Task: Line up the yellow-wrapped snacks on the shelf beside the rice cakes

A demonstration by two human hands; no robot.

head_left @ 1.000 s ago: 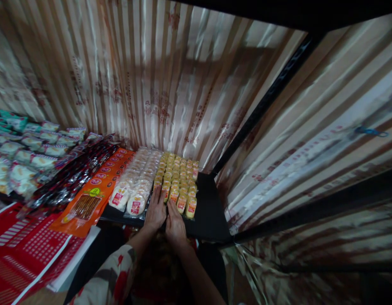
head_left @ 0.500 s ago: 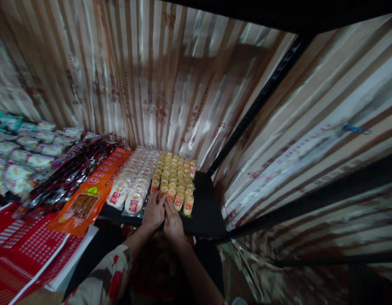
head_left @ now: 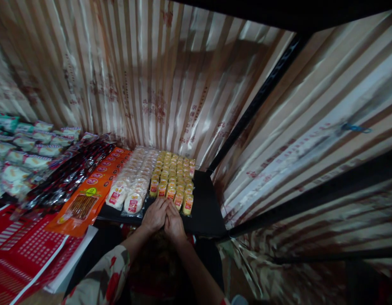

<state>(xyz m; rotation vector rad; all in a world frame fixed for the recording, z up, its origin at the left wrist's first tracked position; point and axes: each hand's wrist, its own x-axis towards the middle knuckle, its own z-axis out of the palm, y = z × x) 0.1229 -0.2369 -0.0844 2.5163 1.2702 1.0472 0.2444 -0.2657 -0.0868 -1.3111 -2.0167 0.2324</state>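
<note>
Hands [head_left: 154,215] partly hide front yellow packets [head_left: 171,193].

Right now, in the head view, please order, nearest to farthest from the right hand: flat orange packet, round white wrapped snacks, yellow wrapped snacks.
1. Yellow wrapped snacks, beyond the right hand.
2. Round white wrapped snacks, to its left.
3. Flat orange packet, farther left.

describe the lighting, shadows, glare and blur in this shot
Head view: dim overall, near-black at bottom centre; head view: streaky glare and a broad shadow on the curtain; head view: glints on the dark packets; head view: the yellow packs look soft, their small print unreadable.
</note>
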